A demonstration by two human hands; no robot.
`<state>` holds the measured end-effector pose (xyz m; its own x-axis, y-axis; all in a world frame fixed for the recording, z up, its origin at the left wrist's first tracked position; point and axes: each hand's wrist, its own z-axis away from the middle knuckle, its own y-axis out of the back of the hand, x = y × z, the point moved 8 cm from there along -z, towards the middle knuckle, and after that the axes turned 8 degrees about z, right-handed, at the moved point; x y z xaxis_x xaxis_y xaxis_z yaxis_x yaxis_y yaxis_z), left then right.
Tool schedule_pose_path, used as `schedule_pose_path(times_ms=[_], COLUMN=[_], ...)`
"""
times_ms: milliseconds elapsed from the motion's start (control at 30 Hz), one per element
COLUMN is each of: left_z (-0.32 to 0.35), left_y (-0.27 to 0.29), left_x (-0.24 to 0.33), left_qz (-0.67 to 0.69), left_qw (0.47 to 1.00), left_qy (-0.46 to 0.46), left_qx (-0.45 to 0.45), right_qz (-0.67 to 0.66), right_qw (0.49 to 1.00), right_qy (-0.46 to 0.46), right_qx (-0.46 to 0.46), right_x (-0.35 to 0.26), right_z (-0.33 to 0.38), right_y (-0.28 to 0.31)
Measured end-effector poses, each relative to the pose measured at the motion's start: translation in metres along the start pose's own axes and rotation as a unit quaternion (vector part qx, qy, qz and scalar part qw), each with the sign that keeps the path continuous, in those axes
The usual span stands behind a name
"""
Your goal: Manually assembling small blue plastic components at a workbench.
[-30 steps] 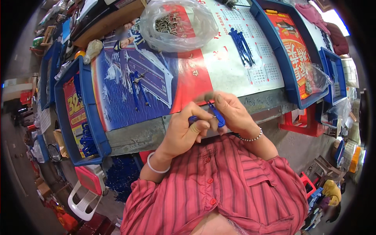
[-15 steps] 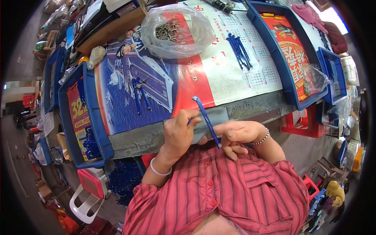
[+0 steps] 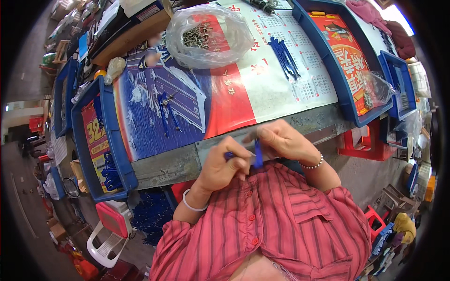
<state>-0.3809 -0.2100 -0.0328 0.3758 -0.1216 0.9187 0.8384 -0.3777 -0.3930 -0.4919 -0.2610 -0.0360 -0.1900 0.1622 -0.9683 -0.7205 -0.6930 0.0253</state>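
My left hand (image 3: 225,163) is closed, fingers curled round a slim blue piece (image 3: 228,156) whose end shows at the knuckles. Close beside it, over the table's front edge, my right hand (image 3: 285,142) pinches a slim blue rod (image 3: 258,153). The rod is smeared by motion and points down between the two hands; its lower end is near my left fingertips, and whether they touch it I cannot tell. Further off on the table lie a bunch of similar blue rods (image 3: 284,58) and, to the left, a few blue rods with metal pins (image 3: 164,110).
An open clear plastic bag (image 3: 240,44) of metal rivets or screws stands at the back middle. Blue trays flank the table: the left tray (image 3: 112,140) holds blue parts, the right tray (image 3: 323,58) a small bag. A power tool (image 3: 262,5) lies at the far edge.
My right hand has risen and turned, now gripping the blue rod near its upper end. My left hand has moved slightly right and down. The rod has swung closer to upright.
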Motion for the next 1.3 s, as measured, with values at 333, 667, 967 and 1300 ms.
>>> schedule_pose_path(times_ms=[333, 667, 967, 1300], left_z=[0.000, 0.021, 0.017, 0.001], left_y=[-0.007, 0.026, 0.031, 0.050], left_x=[0.025, 0.034, 0.013, -0.051], left_qz=[-0.367, -0.356, -0.176, 0.431], left_qw=[0.904, 0.866, 0.934, 0.888], left_qy=[-0.218, -0.299, -0.246, -0.076], left_qx=[-0.032, 0.184, 0.190, 0.139], right_qz=[0.112, -0.080, -0.190, -0.150], right_qw=[0.986, 0.992, 0.982, 0.988], right_qy=[0.124, 0.057, -0.002, 0.012], right_qx=[-0.015, -0.080, -0.016, -0.040], right_x=[-0.037, 0.007, -0.005, -0.023], right_z=[0.004, -0.004, 0.006, 0.006], right_y=[0.006, -0.063, -0.046, -0.057])
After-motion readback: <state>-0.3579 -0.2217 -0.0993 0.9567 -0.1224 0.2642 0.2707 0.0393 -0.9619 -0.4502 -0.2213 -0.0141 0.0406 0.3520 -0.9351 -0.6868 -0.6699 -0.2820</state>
